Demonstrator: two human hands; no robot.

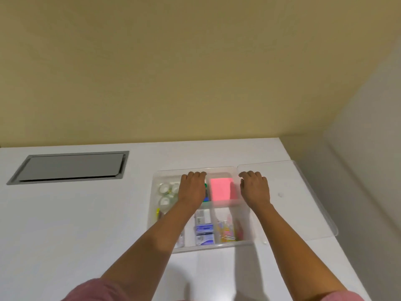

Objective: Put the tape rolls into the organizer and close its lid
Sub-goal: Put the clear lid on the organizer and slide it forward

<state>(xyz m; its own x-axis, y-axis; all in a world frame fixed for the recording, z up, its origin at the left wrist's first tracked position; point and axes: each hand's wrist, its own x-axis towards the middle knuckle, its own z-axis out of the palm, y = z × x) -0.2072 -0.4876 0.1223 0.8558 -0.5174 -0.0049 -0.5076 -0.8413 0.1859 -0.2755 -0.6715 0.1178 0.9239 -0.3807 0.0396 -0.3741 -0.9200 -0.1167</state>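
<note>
A clear plastic organizer (217, 248) sits open on the white table. Several clear tape rolls (166, 189) lie in its far-left compartment. The clear lid (303, 203) lies flat to the right of the organizer, reaching past the table's right edge. My left hand (192, 189) is over the middle of the organizer, with its fingers curled down over the far rim. My right hand (255, 189) rests at the lid's left edge, fingers curled on its far-left corner and the thumb against the edge.
Other compartments hold a pink pad (220, 189), small blue-and-white boxes (204, 230) and coloured paper clips (226, 231). A grey hatch (69, 167) is set into the table at far left. A yellow wall stands behind the table.
</note>
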